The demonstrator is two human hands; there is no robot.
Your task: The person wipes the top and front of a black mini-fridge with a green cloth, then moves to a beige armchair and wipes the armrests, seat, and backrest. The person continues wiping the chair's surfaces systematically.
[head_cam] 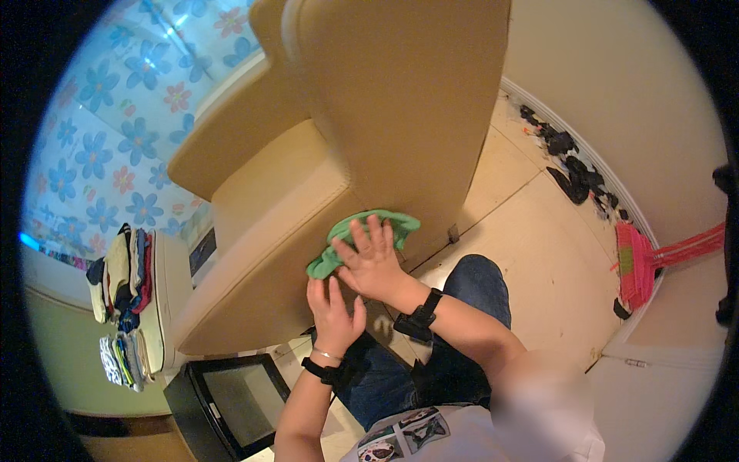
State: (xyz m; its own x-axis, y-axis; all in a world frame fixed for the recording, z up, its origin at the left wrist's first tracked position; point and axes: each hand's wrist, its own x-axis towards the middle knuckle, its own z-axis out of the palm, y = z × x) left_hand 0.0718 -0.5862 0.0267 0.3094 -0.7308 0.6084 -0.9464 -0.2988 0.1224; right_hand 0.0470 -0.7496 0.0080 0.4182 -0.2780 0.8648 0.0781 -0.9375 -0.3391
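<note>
A green cloth (407, 224) lies bunched against the side panel of a tan, leather-like sofa (398, 115). My right hand (372, 257) is spread flat over the cloth and presses it to the panel. Just below the cloth's left end, my left hand (335, 317) rests its fingertips near or on the panel, fingers apart, holding nothing. Part of the cloth is hidden under my right hand. Black bands are on both wrists, and my left wrist also has a thin bangle.
Folded clothes (130, 277) are stacked at left beside a floral curtain (133, 138). A black-framed cabinet (242, 398) stands at lower left. Along the right wall lie dark scraps of litter (568, 161) and a pink broom (635, 265). Pale floor tiles (514, 202) border the sofa.
</note>
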